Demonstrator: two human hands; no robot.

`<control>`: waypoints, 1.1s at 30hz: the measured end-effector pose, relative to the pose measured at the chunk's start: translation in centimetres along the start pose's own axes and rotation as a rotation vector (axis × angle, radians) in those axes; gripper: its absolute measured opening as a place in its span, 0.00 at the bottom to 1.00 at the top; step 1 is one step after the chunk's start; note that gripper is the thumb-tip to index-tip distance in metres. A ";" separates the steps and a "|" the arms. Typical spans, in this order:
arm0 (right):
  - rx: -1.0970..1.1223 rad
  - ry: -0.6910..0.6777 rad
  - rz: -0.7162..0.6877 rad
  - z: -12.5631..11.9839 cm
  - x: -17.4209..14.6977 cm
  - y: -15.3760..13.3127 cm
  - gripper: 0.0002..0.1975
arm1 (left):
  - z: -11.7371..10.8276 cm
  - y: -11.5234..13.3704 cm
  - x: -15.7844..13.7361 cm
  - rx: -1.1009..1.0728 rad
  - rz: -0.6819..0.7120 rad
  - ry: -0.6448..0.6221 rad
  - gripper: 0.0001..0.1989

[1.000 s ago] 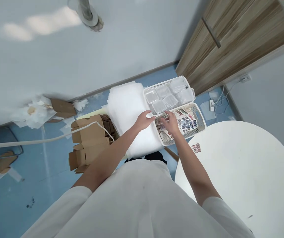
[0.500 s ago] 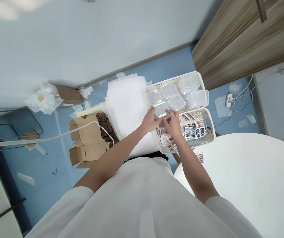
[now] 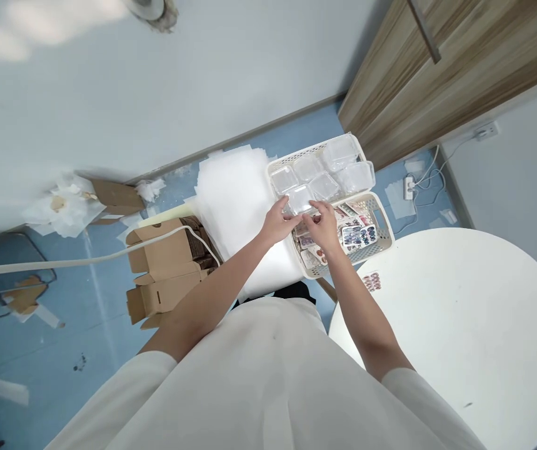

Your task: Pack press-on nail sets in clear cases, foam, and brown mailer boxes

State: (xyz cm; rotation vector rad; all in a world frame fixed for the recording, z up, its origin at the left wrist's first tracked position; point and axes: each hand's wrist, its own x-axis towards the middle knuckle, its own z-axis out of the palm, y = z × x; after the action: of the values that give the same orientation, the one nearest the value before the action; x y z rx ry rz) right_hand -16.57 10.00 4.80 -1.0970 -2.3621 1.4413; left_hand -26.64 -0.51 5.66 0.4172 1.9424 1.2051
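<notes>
Here, in the head view, the left hand [image 3: 275, 224] and right hand [image 3: 324, 229] come close together at the near edge of a clear plastic box [image 3: 299, 195]; their fingertips meet its two sides, thumbs low between them, though I cannot tell whether either hand is clamped on it; the box lies at the near side of the upper basket [image 3: 312, 150], beside other clear boxes [image 3: 340, 152]; just below, the lower basket [image 3: 366, 252] holds patterned cards [image 3: 359, 235], with the right hand over its left part; white sheets [image 3: 230, 184] are stacked left of both baskets, and a round white table [image 3: 460, 325] stands to the right.
</notes>
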 end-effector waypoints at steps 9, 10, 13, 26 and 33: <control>0.102 0.140 0.008 0.3 -8.3 -2.1 0.22 | -1.3 0.0 -6.6 -0.004 0.203 -0.033 0.33; 0.125 0.166 0.009 0.5 -9.5 -2.3 0.22 | -1.3 -0.3 -7.5 -0.007 0.224 -0.036 0.32; 0.201 0.251 0.027 1.1 -13.4 -2.7 0.21 | -1.5 -1.6 -10.2 -0.007 0.268 -0.031 0.30; 0.434 0.675 0.221 1.3 -28.1 -0.5 0.22 | 2.2 -6.4 -18.7 -0.213 0.211 -0.296 0.18; 0.694 0.924 0.300 -0.7 -34.6 2.7 0.29 | 7.0 -6.4 -22.0 -0.116 0.054 -0.733 0.17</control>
State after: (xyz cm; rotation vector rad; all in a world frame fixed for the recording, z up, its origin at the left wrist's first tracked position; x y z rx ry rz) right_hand 9.97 -11.68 10.67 -1.4701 -1.0040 1.2514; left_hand -6.66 -13.33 8.52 0.7327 1.2330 0.9983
